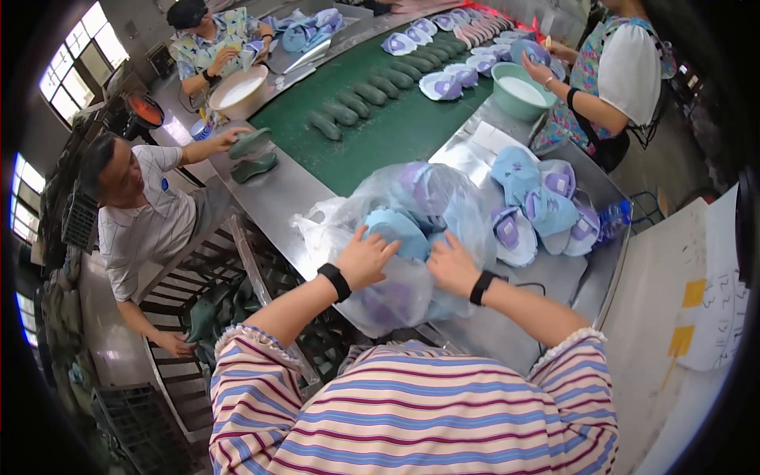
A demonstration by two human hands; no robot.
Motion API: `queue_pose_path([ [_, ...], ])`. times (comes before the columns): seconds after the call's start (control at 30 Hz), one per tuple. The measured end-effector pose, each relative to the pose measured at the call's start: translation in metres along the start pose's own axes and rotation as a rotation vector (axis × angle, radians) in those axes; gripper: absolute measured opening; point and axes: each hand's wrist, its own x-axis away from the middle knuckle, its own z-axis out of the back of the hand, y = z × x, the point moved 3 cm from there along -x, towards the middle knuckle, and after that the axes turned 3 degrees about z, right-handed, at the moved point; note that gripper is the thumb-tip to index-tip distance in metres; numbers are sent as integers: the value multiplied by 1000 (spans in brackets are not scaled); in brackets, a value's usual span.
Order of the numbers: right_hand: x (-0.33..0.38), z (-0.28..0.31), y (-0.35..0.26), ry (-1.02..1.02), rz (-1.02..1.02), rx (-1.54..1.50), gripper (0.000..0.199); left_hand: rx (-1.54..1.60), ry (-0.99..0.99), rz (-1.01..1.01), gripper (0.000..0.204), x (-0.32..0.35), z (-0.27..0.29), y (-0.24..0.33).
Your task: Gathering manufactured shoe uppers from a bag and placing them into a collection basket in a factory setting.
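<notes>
Site recorded as a factory workshop, apparently one where footwear is made. A wide green belt (293, 146) is flanked by metal worktops (297, 182), and on it green foot-shaped forms (371, 93) and blue-and-purple shoe parts (441, 85) are laid out in rows. More shoe parts are held in a clear plastic bag (324, 226). Positions along the belt are taken by three co-workers (150, 194). A beige basin (241, 109) and a green basin (511, 109), both with whitish contents, are noted at the belt's sides. Further green pieces are held in a slatted rack (252, 257). The room is lit partly by paned windows (83, 63); a fan (145, 111) is placed nearby.
</notes>
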Motion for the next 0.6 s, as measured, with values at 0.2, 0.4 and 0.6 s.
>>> queue_pose_path([
  [0.2,66,25,-31,-125,223,-205,5,-18,-263,-110,14,90,-5,3],
  [0.4,138,-39,0,-428,21,-373,14,137,-565,155,27,125,-38,-38],
  [0.6,43,8,46,49,-446,-272,28,246,22,26,40,16,14,-27],
])
